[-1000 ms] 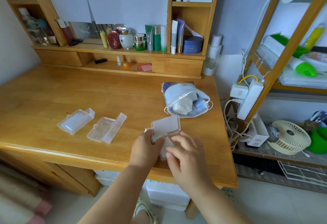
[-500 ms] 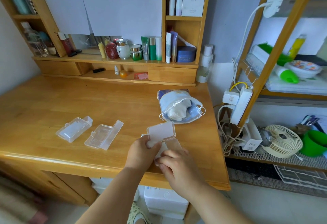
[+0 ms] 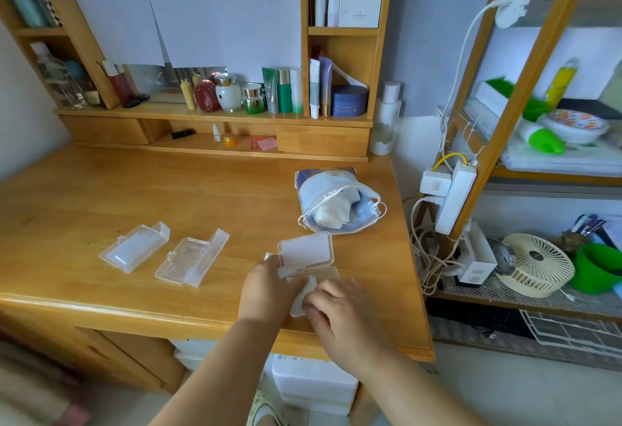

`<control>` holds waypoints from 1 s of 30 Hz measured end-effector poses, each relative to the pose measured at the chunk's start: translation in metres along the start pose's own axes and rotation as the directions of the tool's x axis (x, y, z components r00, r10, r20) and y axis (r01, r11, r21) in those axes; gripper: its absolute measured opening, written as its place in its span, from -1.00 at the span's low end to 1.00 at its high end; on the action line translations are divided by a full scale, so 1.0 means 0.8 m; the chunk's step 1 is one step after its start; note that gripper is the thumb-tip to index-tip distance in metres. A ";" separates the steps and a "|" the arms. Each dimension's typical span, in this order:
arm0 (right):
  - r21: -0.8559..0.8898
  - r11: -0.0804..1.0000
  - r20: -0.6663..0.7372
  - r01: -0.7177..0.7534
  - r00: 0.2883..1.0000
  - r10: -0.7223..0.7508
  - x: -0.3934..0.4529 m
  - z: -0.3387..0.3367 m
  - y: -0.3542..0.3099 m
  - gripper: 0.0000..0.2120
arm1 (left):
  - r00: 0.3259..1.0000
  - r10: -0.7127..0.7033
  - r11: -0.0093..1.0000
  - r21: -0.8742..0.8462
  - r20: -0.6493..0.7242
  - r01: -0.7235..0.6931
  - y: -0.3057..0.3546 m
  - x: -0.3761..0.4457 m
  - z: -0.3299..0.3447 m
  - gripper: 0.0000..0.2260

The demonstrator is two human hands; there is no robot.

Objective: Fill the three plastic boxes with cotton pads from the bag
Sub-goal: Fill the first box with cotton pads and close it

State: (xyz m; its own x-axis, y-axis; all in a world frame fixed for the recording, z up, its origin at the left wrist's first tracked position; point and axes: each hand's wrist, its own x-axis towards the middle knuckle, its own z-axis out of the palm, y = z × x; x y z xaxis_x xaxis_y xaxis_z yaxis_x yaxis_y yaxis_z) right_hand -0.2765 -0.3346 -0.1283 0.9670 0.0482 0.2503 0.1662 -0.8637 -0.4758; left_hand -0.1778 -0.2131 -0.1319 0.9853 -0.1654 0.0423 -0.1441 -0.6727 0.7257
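Third plastic box (image 3: 308, 262) sits at the near right of the desk (image 3: 101, 190), lid standing open toward the far side. Left hand (image 3: 266, 286) grips its left end, fingers curled round the edge, steadying it. Right hand (image 3: 336, 304) has dropped lower over the near half of the box than a second ago, fingers curled and pinching a white cotton pad (image 3: 301, 297), which now lies partly inside the tray and partly over its near rim; half a second back the pad was more hidden behind the fingers. Judgement: the pad is being pressed down into this box, so filling has started here and only here. The two other boxes, one (image 3: 134, 246) at the left and one (image 3: 192, 257) in the middle, lie well apart from the hands, lids open, and look empty, though clear plastic makes that hard to confirm. The bag (image 3: 336, 203) of pads rests just beyond the held box, mouth open toward the near side, white pads showing inside, unmoved. Most of the task remains.
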 end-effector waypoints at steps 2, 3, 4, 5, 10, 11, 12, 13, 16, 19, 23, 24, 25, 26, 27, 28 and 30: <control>0.020 0.999 0.017 -0.033 0.999 0.033 0.002 0.000 0.000 -0.79 | 1.000 0.017 1.000 -0.010 0.020 -0.017 0.002 -0.002 -0.003 -0.73; 0.036 0.998 0.020 -0.053 0.998 0.052 0.003 -0.002 -0.001 -0.81 | 0.999 0.014 0.999 -0.041 0.034 -0.013 0.004 -0.003 -0.007 -0.74; 0.062 0.996 0.013 -0.070 0.998 0.069 0.003 -0.005 -0.003 -0.82 | 0.999 0.002 0.995 -0.095 0.039 0.001 0.008 -0.005 -0.014 -0.75; 0.094 0.993 -0.019 -0.073 0.997 0.075 0.002 -0.010 -0.005 -0.84 | 1.000 -0.014 0.987 -0.159 0.024 0.018 0.009 -0.006 -0.021 -0.78; 0.337 0.936 -0.308 -0.102 0.928 0.212 -0.012 -0.034 -0.008 -0.92 | 0.961 -0.093 0.931 -0.366 -0.259 -0.008 0.003 -0.030 -0.062 -0.79; 0.447 0.881 -0.267 -0.153 0.917 0.295 -0.013 -0.039 -0.009 -0.90 | 0.965 -0.084 0.911 -0.413 -0.248 -0.027 0.006 -0.040 -0.067 -0.75; 0.571 0.791 -0.179 -0.218 0.908 0.379 -0.013 -0.043 -0.012 -0.90 | 0.979 -0.059 0.883 -0.467 -0.197 -0.041 0.011 -0.051 -0.071 -0.72; 0.692 0.669 -0.072 -0.273 0.895 0.441 -0.012 -0.046 -0.015 -0.91 | 0.993 -0.018 0.851 -0.523 -0.114 -0.045 0.017 -0.061 -0.073 -0.71; 0.876 0.276 0.230 -0.396 0.845 0.483 -0.010 -0.049 -0.025 -0.80 | 0.971 0.160 0.794 -0.608 0.177 -0.020 0.029 -0.090 -0.073 -0.68; 0.872 0.170 0.330 -0.458 0.809 0.487 -0.021 -0.048 -0.029 -0.90 | 0.938 0.196 0.797 -0.603 0.285 0.016 0.033 -0.107 -0.062 -0.59; 0.916 0.125 0.275 -0.381 0.823 0.497 -0.036 -0.040 -0.022 -0.95 | 0.976 0.008 0.779 -0.613 0.217 0.131 0.031 -0.113 -0.045 -0.72; 0.926 0.110 0.265 -0.362 0.828 0.494 -0.037 -0.038 -0.021 -0.94 | 0.973 -0.004 0.772 -0.617 0.231 0.150 0.030 -0.114 -0.042 -0.82; 0.930 0.103 0.259 -0.352 0.830 0.494 -0.038 -0.037 -0.019 -0.95 | 0.972 -0.006 0.779 -0.609 0.237 0.153 0.030 -0.114 -0.039 -0.89; 0.930 0.111 0.254 -0.350 0.832 0.493 -0.038 -0.036 -0.016 -0.96 | 0.975 -0.004 0.797 -0.588 0.224 0.139 0.030 -0.112 -0.038 -0.89; 0.926 0.143 0.240 -0.349 0.839 0.489 -0.038 -0.037 -0.013 -0.97 | 0.981 -0.008 0.813 -0.570 0.194 0.119 0.031 -0.108 -0.039 -0.88; 0.911 0.216 0.212 -0.352 0.847 0.488 -0.036 -0.038 -0.008 -0.96 | 0.989 -0.012 0.830 -0.550 0.148 0.093 0.032 -0.101 -0.042 -0.88; 0.819 0.446 0.098 -0.360 0.855 0.510 -0.033 -0.042 0.005 -0.92 | 0.997 -0.011 0.874 -0.483 0.073 0.045 0.035 -0.079 -0.054 -0.90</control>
State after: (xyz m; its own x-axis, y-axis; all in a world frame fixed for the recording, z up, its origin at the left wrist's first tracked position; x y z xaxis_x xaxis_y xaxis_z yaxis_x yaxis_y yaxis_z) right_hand -0.3079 -0.3565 -0.1085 0.9302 -0.3497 -0.1115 -0.1159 0.0086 -0.9932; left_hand -0.2402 -0.1903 -0.0849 0.9776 -0.2100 -0.0161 -0.0372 -0.2471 0.9683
